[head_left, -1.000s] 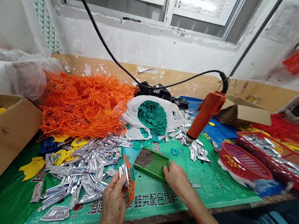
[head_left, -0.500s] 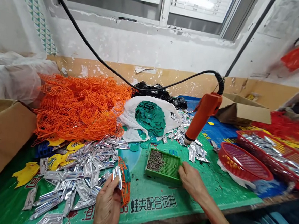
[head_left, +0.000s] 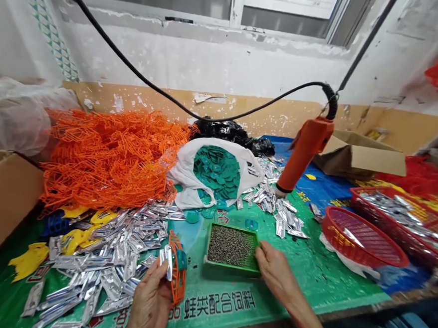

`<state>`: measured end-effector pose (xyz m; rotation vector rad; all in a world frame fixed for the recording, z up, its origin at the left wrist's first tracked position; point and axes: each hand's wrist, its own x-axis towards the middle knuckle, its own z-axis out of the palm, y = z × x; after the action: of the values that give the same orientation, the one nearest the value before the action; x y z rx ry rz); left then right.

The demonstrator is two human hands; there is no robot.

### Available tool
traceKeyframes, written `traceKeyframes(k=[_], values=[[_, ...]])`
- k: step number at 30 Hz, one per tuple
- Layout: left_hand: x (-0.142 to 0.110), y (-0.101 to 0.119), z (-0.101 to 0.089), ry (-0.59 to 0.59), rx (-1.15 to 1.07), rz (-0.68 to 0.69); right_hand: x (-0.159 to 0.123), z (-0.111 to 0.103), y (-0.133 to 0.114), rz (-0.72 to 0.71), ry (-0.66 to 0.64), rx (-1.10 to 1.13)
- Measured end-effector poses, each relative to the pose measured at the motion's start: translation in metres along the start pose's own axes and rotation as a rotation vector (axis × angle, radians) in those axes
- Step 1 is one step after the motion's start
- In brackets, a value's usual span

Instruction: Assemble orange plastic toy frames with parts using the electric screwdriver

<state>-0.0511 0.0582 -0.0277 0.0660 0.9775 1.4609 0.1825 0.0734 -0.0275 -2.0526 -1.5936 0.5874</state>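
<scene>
Spread over most of the green gridded tray (head_left: 231,247) now, the small dark metallic pellets (head_left: 228,245) sat in a clump at its left end 0.5 s ago.

Right hand (head_left: 276,278): at the tray's right rim, fingers (head_left: 266,261) extended and touching it. Cannot tell whether they grip it.

Left hand (head_left: 151,299): low in view, fingers closed around an orange plastic lattice frame (head_left: 176,276). Silver foil sachet (head_left: 167,261) and teal plastic piece (head_left: 181,261) sit against the frame, just beside the hand.

Tray lies on a green printed sheet (head_left: 216,304) between the 2 hands, just beyond the lower edge of the view's foil pile.

Around them: silver foil sachets (head_left: 110,266) heaped left of the left hand, more (head_left: 276,208) scattered beyond the tray. Large heap of orange lattice frames (head_left: 110,161) at the back left, yellow plastic pieces (head_left: 28,263) at its front. White plastic bag (head_left: 183,174) holds teal tabs (head_left: 216,171). Orange handheld tool (head_left: 304,152) hangs on a black coiled cord above the sachets. At right, 2 red plastic baskets (head_left: 385,248), the farther one holding foil sachets (head_left: 395,211). Cardboard box (head_left: 2,204) at far left.
</scene>
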Motion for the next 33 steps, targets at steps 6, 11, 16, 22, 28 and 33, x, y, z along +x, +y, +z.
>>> traceKeyframes(k=[6, 11, 16, 22, 28, 33], values=[[0.000, 0.001, 0.002, 0.023, 0.015, -0.026, 0.000, 0.000, -0.001, -0.014, 0.013, 0.054], [0.000, 0.001, 0.003, 0.006, 0.030, -0.019, -0.005, -0.006, 0.000, -0.028, 0.011, 0.089], [0.000, 0.003, 0.003, 0.018, 0.038, -0.035, -0.009, -0.007, 0.003, 0.008, 0.036, 0.110], [0.000, 0.005, 0.005, 0.016, 0.062, -0.062, -0.012, -0.008, 0.007, 0.032, 0.032, 0.126], [-0.001, 0.006, 0.006, 0.010, 0.092, -0.049, -0.013, -0.010, 0.009, 0.046, 0.014, 0.116], [-0.004, 0.007, 0.009, 0.065, 0.053, -0.063, -0.015, -0.024, 0.024, 0.070, 0.035, 0.056]])
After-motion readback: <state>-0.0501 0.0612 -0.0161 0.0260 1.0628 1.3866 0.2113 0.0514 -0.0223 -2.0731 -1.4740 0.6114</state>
